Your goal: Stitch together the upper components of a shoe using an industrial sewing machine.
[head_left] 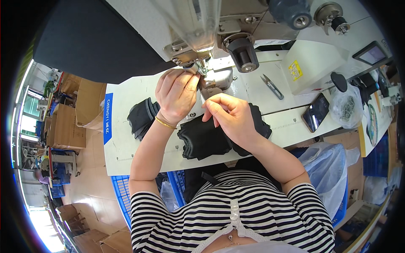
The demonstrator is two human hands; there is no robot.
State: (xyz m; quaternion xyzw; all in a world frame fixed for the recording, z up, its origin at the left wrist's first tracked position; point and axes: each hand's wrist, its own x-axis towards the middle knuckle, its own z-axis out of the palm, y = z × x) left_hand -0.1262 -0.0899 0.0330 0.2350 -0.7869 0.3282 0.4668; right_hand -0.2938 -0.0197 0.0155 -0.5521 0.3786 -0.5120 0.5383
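Note:
My left hand [178, 90] is raised to the needle area of a sewing machine [198, 55], its fingers pinched together right beside the presser foot. Whatever the fingertips hold there is hidden or too small to name. Lower and to the right, my right hand [230, 116] hovers in front of the machine's free arm [219, 80], thumb and forefinger drawn together and the other fingers curled. Beneath it lies a stack of black fabric pieces [202, 141], partly covered by the hand. Another black fabric stack [143, 117] rests left of my left wrist.
Thread snips [273, 87] and a phone [315, 112] lie on the white table [122, 147] at the right, near a clear plastic bag [346, 109]. Blue baskets [121, 196] stand below the front edge. The dark machine panel [101, 42] overhangs at upper left.

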